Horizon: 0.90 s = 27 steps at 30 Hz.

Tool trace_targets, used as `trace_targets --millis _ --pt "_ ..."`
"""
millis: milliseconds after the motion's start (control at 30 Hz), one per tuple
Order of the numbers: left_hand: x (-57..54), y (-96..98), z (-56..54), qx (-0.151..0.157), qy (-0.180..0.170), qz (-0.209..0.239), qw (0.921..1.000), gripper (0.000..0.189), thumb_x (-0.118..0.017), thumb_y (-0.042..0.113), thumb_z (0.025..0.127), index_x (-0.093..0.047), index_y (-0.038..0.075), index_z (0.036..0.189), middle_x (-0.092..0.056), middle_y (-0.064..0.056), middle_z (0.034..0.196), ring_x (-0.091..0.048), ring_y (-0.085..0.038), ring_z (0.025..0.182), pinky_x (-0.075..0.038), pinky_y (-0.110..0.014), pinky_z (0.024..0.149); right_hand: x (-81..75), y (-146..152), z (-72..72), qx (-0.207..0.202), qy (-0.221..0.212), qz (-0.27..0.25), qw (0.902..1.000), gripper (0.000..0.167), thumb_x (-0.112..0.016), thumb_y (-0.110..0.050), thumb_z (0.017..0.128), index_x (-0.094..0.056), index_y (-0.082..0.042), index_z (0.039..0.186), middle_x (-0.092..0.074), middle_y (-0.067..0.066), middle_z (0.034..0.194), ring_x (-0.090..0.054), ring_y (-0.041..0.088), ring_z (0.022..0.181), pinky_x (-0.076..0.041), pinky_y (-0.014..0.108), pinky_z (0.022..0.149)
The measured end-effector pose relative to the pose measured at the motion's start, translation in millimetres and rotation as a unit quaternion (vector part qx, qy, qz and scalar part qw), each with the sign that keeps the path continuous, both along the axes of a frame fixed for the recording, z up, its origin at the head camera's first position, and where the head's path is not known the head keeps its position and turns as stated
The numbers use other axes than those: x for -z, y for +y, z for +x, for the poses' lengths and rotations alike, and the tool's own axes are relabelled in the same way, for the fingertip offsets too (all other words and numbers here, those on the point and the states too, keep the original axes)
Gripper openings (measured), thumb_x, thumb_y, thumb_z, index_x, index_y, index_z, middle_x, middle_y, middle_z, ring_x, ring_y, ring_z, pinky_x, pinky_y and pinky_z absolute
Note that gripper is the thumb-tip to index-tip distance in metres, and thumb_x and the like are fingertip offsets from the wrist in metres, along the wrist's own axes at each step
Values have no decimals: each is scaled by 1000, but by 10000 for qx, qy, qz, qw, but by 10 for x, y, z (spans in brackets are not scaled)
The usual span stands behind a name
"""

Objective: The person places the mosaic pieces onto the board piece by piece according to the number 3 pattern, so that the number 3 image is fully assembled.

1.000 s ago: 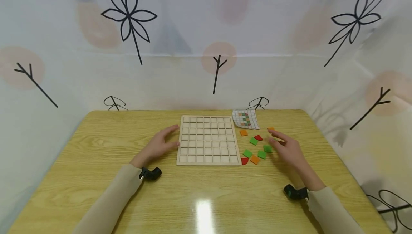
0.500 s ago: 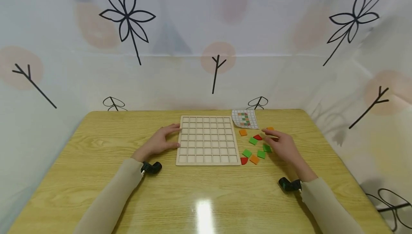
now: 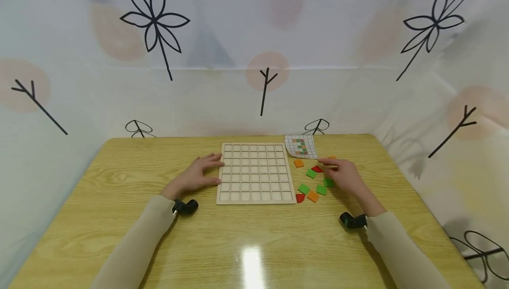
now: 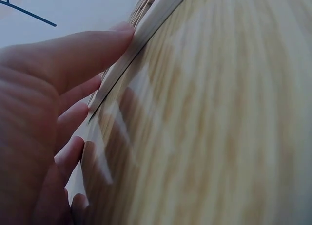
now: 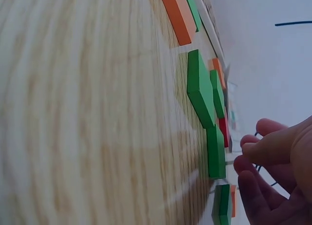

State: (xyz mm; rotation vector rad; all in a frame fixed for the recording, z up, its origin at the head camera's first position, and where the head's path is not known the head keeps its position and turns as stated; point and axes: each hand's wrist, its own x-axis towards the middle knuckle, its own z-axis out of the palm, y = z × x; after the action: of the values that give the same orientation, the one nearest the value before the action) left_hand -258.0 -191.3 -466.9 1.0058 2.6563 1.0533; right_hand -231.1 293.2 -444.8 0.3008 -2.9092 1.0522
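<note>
A pale wooden grid board (image 3: 256, 173) lies flat on the table. My left hand (image 3: 195, 174) rests at its left edge with fingers spread; in the left wrist view the thumb (image 4: 92, 52) touches the board's side. To the right of the board lie loose flat tiles: an orange square (image 3: 299, 163), a green square (image 3: 311, 173), a red rounded piece (image 3: 317, 169) and several more. My right hand (image 3: 345, 176) hovers over their right side, fingertips close to the red piece. In the right wrist view its fingers are loosely bent, nothing seen between them, beside green tiles (image 5: 216, 152).
A printed pattern sheet (image 3: 292, 150) with a coloured grid lies by the board's upper right corner, its edge curling. Another red piece (image 3: 300, 198) and an orange square (image 3: 313, 196) sit near the lower right corner. A patterned cloth (image 3: 222, 99) stands behind the table (image 3: 191, 245).
My right hand has moved left over the tiles, its fingertips coming close to the red piece. My left hand has come against the board's left edge. The tiles lie as before.
</note>
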Motion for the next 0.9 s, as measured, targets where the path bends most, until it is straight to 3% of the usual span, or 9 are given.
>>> trace_targets --millis 233,533,700,900 --pt "10 -16 13 -26 -72 -223 9997 65 -74 36 90 -52 8 146 -27 -12 161 -14 -37 150 2 -63 115 6 -31 -25 -162 -51 228 9996 29 -62 0 96 -69 1 124 -67 24 119 -64 43 106 -53 52 84" --pt "-1 -17 -1 12 27 -280 9996 66 -73 35 91 -51 7 146 -28 -9 162 -14 -35 150 3 -63 115 4 -41 -65 -195 -58 350 9992 31 -65 -1 94 -69 1 125 -67 25 118 -66 41 104 -53 53 85" --pt "-5 -19 4 -12 -97 -325 9994 65 -74 35 91 -51 9 146 -29 -6 162 -13 -32 151 3 -60 116 32 -48 -84 -225 22 306 9993 33 -65 -1 93 -68 0 126 -70 23 112 -67 40 102 -54 53 84" --pt "9 -19 5 -4 -79 -316 9995 65 -74 35 91 -52 9 146 -29 -6 162 -14 -32 150 4 -60 116 47 -61 -96 -249 77 423 9988 27 -65 0 92 -73 -2 118 -71 21 112 -67 38 101 -54 51 82"
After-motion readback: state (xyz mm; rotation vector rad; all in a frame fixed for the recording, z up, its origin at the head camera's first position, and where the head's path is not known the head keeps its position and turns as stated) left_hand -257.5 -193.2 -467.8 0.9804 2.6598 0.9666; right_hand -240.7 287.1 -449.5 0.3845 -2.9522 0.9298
